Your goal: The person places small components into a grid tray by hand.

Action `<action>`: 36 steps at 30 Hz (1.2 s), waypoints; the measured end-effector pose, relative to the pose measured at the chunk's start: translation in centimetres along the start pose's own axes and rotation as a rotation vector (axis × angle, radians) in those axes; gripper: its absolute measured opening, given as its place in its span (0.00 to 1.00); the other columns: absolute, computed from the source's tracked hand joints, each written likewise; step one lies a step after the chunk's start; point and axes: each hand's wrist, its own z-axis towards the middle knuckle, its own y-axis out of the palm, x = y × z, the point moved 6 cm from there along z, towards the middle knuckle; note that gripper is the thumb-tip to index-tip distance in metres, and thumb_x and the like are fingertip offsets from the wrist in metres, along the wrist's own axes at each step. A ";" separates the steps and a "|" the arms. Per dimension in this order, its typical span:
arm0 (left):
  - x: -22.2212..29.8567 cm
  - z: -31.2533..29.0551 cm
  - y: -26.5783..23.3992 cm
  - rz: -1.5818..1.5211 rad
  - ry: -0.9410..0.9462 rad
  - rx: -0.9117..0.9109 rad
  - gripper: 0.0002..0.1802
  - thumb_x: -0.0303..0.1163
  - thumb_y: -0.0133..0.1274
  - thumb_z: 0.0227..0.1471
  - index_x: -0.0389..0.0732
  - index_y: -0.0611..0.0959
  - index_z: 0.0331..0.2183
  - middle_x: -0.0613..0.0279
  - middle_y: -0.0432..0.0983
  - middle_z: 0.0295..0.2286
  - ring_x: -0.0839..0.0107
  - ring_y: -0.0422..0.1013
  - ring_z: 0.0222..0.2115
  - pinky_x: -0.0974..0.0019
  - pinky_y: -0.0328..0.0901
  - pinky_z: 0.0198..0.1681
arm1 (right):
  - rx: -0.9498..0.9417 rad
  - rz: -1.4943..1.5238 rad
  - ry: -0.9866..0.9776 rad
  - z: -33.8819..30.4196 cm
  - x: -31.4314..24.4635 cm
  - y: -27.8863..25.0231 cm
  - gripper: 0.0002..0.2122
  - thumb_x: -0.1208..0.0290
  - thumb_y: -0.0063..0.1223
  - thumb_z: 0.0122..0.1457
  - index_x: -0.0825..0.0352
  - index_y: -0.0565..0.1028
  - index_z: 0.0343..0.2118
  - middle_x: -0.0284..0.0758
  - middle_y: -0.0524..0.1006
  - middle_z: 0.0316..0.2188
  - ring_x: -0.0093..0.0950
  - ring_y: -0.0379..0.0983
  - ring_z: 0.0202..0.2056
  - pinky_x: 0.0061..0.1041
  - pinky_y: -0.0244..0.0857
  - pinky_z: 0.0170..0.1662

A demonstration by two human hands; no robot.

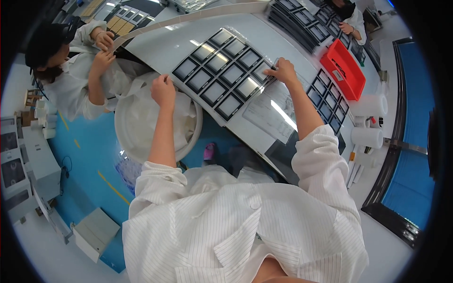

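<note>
A block of several black square frames with glossy, pale grey panes (231,74) lies in rows on the white table (155,49). At its right edge, my right hand (284,72) has thumb and fingers closed around a spot by the outermost frame; what is between them is hidden. My left hand (163,92) is closed in a pinch beyond the table's left edge, above a round white bin (198,125) filled with thin white sheets (141,113). Something small and dark shows at its fingertips, too small to name. A printed sheet (269,113) lies just nearer than the frames.
A second set of dark frames (328,100) and a red tray (343,70) stand to the right, near white rolls (368,137). Stacked dark frames (295,26) lie farther back. One co-worker (71,70) sits at left, another (351,23) at the far right.
</note>
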 end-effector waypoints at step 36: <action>11.9 -18.4 -4.2 -1.564 -0.619 -0.850 0.17 0.34 0.48 0.58 0.36 0.70 0.47 0.58 0.74 0.41 0.66 0.73 0.40 0.63 0.70 0.44 | 0.020 0.088 -0.287 -27.7 -14.1 -15.1 0.38 0.47 0.55 0.50 0.72 0.59 0.55 0.50 0.56 0.59 0.48 0.53 0.58 0.43 0.47 0.60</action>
